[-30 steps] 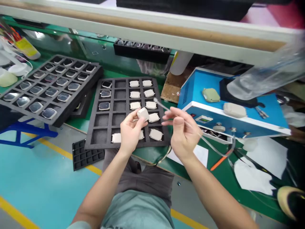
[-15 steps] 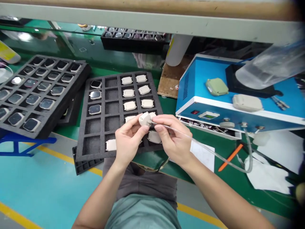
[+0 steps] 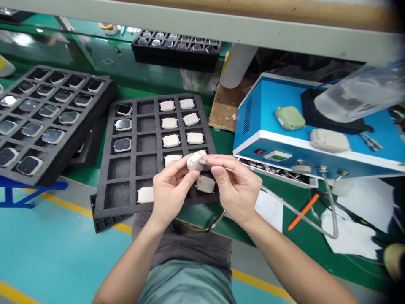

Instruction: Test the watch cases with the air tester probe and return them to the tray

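Between thumb and fingers, my left hand (image 3: pixel 171 183) grips a beige smartwatch case (image 3: pixel 194 161), tilted above the foam tray. My right hand (image 3: pixel 237 183) pinches the end of a thin clear tube (image 3: pixel 275 195) against the side of that case; the exact tip is hidden by the fingers. The tube loops back to a fitting on the front of the blue machine (image 3: pixel 249 139). Below my hands lies the dark foam tray (image 3: pixel 103 190), with beige cases lying back up in its right columns and several dark-screened watches in its left column.
A second foam tray (image 3: pixel 107 95) full of watches stands at the left. On the blue machine rest a green case (image 3: pixel 290 117), a beige case (image 3: pixel 329 140) and a clear bottle (image 3: pixel 354 95). An orange tool (image 3: pixel 303 212) and white paper (image 3: pixel 351 236) lie at the right. A shelf beam (image 3: pixel 202 31) crosses above.
My left hand has tilted the case, so its side is turned differently. My right hand has shifted slightly right, still pinching the tube. The whole view has moved a little.
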Tool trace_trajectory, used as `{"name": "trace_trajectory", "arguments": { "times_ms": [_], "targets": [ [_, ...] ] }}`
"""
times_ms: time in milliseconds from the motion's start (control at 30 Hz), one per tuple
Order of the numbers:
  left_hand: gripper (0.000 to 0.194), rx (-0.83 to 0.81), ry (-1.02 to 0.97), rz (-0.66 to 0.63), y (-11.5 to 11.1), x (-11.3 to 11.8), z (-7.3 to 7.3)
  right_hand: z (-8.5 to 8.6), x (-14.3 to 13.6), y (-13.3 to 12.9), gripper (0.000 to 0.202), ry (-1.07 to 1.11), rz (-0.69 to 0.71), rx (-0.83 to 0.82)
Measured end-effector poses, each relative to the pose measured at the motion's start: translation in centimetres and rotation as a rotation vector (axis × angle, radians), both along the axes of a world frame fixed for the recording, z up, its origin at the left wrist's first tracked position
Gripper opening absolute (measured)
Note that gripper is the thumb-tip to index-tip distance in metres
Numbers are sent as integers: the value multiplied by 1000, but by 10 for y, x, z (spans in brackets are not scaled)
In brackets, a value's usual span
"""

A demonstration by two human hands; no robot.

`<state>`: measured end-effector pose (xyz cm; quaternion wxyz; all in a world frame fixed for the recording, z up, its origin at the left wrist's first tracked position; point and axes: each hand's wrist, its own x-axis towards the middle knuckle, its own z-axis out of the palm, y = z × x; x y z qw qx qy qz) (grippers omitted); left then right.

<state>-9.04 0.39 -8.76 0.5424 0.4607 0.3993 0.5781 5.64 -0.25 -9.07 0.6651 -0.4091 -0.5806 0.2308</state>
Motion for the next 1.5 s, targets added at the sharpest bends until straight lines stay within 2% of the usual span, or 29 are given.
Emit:
{"name": "trace_trajectory", "arguments": {
  "times_ms": [1033, 1500],
  "targets": [
    [35, 0, 2, -9, 0, 1, 2, 1, 1, 0, 16, 7, 23, -26],
    [34, 18, 97, 8, 2, -1, 0, -1, 1, 3, 12, 47, 52, -42]
  ]
}}
